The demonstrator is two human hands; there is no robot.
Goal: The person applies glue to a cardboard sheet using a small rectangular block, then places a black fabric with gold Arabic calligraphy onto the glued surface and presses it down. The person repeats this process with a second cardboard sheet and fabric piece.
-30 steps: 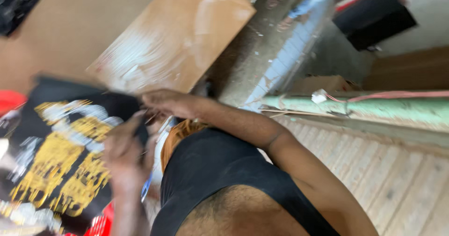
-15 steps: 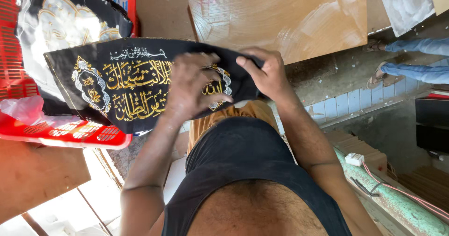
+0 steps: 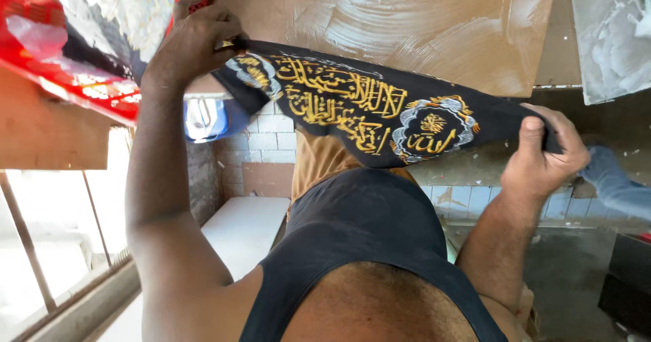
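I hold the black embroidered cloth [image 3: 366, 108] stretched between both hands: my left grip [image 3: 193, 40] pinches its end at ten o'clock, my right grip [image 3: 546, 152] clamps the other at three. It looks light, soft and limp, best held by the corners. A red crate [image 3: 81, 88] crowds the left; the wooden board [image 3: 434, 23] lies behind.

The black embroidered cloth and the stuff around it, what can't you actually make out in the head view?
- Black embroidered cloth: its end corners are hidden inside the left hand and right hand.
- Red crate: cut off by the top and left edges; its contents are glare-washed.
- Wooden board: cut off by the top edge.
- Blue sleeve: runs off the right edge.
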